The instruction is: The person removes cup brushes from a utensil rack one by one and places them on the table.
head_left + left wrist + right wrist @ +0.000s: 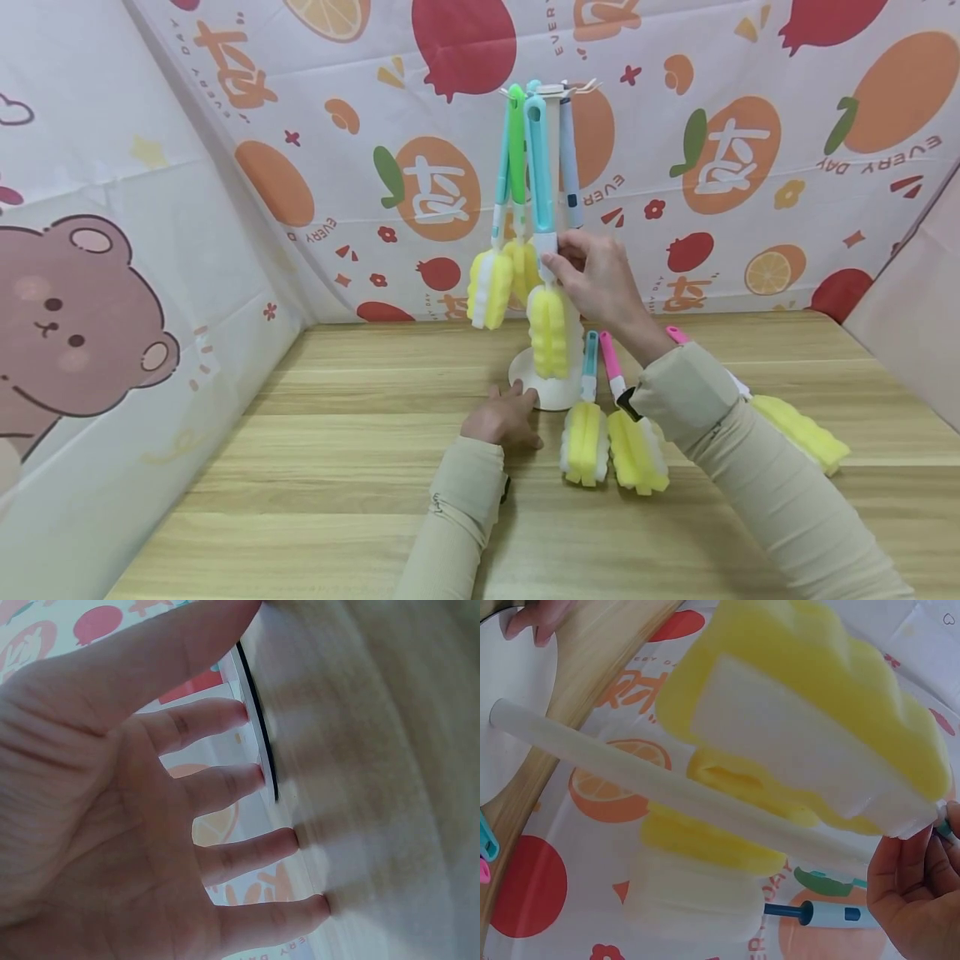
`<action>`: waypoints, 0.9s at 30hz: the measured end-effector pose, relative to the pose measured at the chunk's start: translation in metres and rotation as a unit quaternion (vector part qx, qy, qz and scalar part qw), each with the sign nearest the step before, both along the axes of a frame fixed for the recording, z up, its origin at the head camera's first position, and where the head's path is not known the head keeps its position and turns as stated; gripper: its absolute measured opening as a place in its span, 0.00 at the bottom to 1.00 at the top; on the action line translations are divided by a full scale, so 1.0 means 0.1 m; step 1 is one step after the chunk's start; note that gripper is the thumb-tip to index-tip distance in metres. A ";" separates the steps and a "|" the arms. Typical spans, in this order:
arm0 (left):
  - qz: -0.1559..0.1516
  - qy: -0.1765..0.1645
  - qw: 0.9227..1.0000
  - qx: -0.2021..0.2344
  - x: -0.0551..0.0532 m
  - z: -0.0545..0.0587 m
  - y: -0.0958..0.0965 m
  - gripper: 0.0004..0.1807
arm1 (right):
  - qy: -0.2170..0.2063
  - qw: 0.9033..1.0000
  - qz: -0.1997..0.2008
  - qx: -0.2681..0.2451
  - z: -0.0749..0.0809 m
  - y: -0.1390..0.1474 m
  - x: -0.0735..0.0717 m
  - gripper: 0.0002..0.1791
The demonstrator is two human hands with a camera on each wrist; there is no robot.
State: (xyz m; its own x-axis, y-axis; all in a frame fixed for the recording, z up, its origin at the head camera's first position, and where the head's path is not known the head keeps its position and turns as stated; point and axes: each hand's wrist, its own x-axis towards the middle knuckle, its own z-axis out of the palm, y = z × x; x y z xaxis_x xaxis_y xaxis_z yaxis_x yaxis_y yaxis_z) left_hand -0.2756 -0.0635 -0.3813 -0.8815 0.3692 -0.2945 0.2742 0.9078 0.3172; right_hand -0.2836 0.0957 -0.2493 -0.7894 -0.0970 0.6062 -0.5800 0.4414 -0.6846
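Note:
A white stand (pixel 551 396) with a round base, a pole and hooks on top stands on the table. My right hand (pixel 603 279) pinches a blue-handled sponge brush (pixel 539 158) near its white collar; its handle top is up by the hooks. From other hooks hang a teal-handled brush (pixel 491 287), a green-handled brush (pixel 517 142) and a light blue-handled brush (pixel 570 167). With fingers spread, my left hand (pixel 502 417) touches the edge of the base (pixel 259 727). In the right wrist view, the brush's yellow and white sponge (pixel 810 697) is close beside the pole (pixel 630 765).
To the right of the base, a teal-handled brush (pixel 585 442) and a pink-handled brush (pixel 637 454) lie on the wooden table (pixel 337 483). Another pink-handled brush (pixel 802 433) lies farther right, partly behind my right sleeve. A fruit-print cloth (pixel 330 275) hangs behind the table.

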 end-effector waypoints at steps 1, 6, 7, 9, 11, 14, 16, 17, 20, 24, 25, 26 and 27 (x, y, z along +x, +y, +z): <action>0.001 0.000 1.000 0.001 0.00 0.00 0.00 0.25 | -0.001 1.000 0.000 -0.001 -0.01 0.01 0.00 0.10; 0.003 -0.003 1.000 0.006 -0.01 -0.02 0.00 0.26 | -0.002 1.000 -0.003 -0.007 -0.04 0.05 0.00 0.10; 0.002 -0.003 1.000 0.005 -0.01 -0.01 0.00 0.26 | -0.004 1.000 -0.004 -0.009 -0.04 0.06 -0.01 0.10; 0.002 -0.002 1.000 0.005 -0.01 -0.01 0.00 0.26 | -0.006 1.000 -0.005 -0.011 -0.06 0.08 -0.01 0.11; 0.002 -0.001 1.000 0.006 -0.01 -0.01 0.00 0.26 | -0.009 1.000 -0.009 -0.011 -0.08 0.11 -0.02 0.11; 0.000 -0.001 1.000 0.009 -0.01 -0.01 0.00 0.25 | -0.015 1.000 -0.014 -0.010 -0.11 0.15 -0.03 0.11; 0.000 -0.003 1.000 0.010 -0.01 0.00 0.00 0.25 | -0.020 1.000 -0.017 -0.008 -0.13 0.17 -0.03 0.12; 0.000 -0.003 1.000 0.010 -0.01 0.00 0.00 0.25 | -0.024 1.000 -0.018 -0.006 -0.14 0.19 -0.04 0.12; 0.001 -0.007 1.000 0.012 -0.01 0.00 0.00 0.26 | -0.032 0.999 -0.022 -0.001 -0.18 0.22 -0.04 0.12; 0.002 -0.007 1.000 0.013 -0.01 -0.01 0.00 0.26 | -0.037 0.999 -0.025 0.002 -0.21 0.26 -0.05 0.11; 0.002 -0.006 1.000 0.013 -0.01 -0.01 -0.01 0.26 | -0.037 0.999 -0.026 0.003 -0.21 0.27 -0.05 0.11; 0.002 -0.005 1.000 0.013 -0.01 -0.01 -0.01 0.26 | -0.039 0.999 -0.024 0.003 -0.21 0.27 -0.05 0.11; 0.002 -0.005 1.000 0.013 -0.01 -0.01 -0.01 0.26 | -0.042 0.999 -0.024 0.002 -0.22 0.28 -0.05 0.11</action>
State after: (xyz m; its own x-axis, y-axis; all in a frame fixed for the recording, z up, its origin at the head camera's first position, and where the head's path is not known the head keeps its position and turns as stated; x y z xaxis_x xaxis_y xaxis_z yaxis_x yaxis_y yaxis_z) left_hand -0.2767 -0.0642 -0.3825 -0.8805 0.3728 -0.2929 0.2672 0.9005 0.3431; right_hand -0.2887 0.1238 -0.2710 -0.8409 -0.0600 0.5378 -0.4991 0.4702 -0.7279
